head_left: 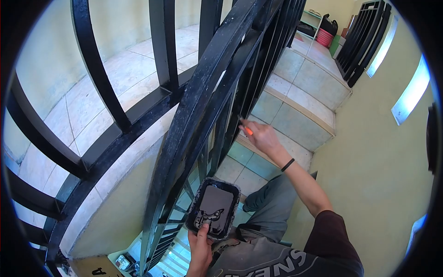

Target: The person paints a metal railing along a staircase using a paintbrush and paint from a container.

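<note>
My left hand [199, 249] grips a black paint tray [236, 196] by its near edge, the thumb reaching over the rim. Dark, glossy paint [216, 199] covers the tray's bottom. My right hand [263, 138] is closed around a paintbrush with an orange handle [249, 131], its dark tip against or close to the bars of the black metal railing [184, 117]. Whether the bristles touch a bar I cannot tell. The tray is beside the railing, lower than my right hand.
Tiled steps [295, 108] climb on the right toward a black gate [364, 39], a red basket [324, 38] and a shelf [310, 21]. A plain wall [364, 171] bounds the stairs. Left of the railing, curved bars [94, 64] stand before a tiled floor [92, 115]. More stairs lie below.
</note>
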